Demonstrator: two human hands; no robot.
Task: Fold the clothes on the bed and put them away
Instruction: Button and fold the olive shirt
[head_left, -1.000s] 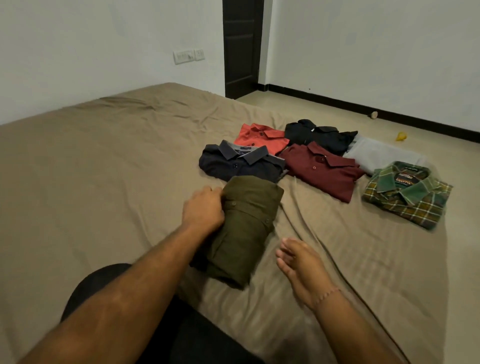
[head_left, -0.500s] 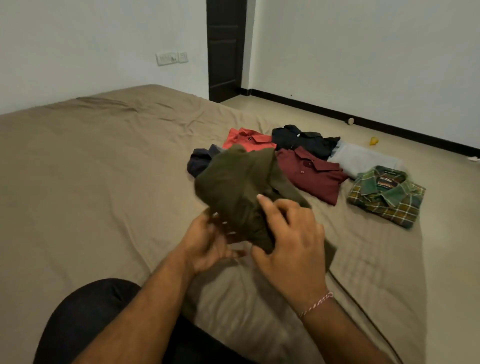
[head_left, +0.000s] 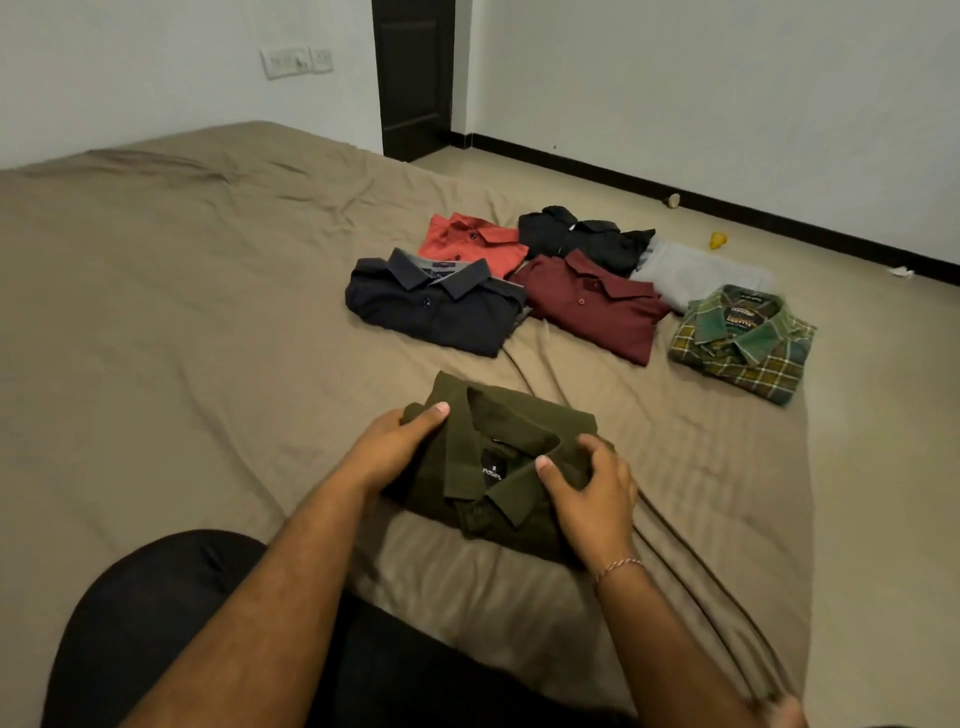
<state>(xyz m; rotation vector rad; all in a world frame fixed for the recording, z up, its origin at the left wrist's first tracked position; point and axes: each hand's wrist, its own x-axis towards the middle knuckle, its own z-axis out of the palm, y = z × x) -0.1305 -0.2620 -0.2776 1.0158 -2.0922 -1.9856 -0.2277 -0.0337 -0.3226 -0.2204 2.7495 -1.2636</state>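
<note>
Here, the left hand (head_left: 395, 452) grips the left edge of the folded olive shirt (head_left: 498, 467), its thumb lying on top by the collar and its fingers tucked out of sight under the cloth. The right hand (head_left: 592, 493) grips the right side of the same shirt, thumb pressed on the collar and fingers curled round the edge. The shirt lies collar-up on the bed (head_left: 182, 338), close in front of the person's dark-clad knee (head_left: 156, 623).

Beyond it, a little apart, lie six folded garments in a cluster. The navy shirt (head_left: 431, 306) is nearest on the left, with the orange-red shirt (head_left: 467, 241) just behind and partly under it. The maroon shirt (head_left: 592, 306) sits just beside the navy one on the right, with the black shirt (head_left: 582, 236) behind it. A pale grey garment (head_left: 696, 275) lies to the right of those, and the green plaid shirt (head_left: 743, 343) rests near the bed's right edge.

The bed wears a wrinkled tan sheet, with a wide bare stretch on its left half. To the right the bed's edge drops to a pale floor (head_left: 883, 415), where a small yellow object (head_left: 718, 240) and a few scraps lie near the black skirting. White walls, a switch plate (head_left: 296, 61) and a dark door (head_left: 415, 78) stand behind.
</note>
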